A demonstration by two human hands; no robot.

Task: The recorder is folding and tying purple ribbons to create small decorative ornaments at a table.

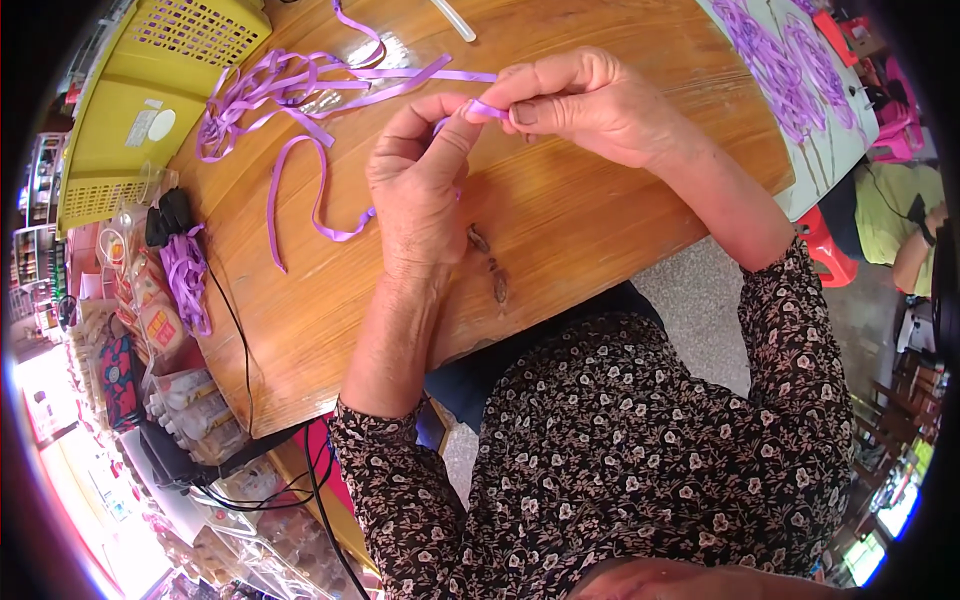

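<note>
A narrow purple ribbon (488, 110) runs between my two hands, above the wooden table. My left hand (425, 160) pinches it between thumb and forefinger. From the right, my right hand (580, 105) grips the same ribbon close by, its thumb and fingertips pressed together. One length of ribbon (322, 200) trails from beside my left hand and curls over the tabletop. Beyond my hands, a loose tangle of purple ribbon (245, 105) spreads across the table, with a strip (425, 74) reaching toward my right hand. My palms and curled fingers hide part of the ribbon.
A yellow-green plastic basket (115, 130) stands at the table's left edge. Below it hang a purple ribbon bundle (183, 275) and a black cable (240, 330). More ribbon (765, 65) lies on a white table at right, near a red stool (828, 250) and a seated person (900, 220).
</note>
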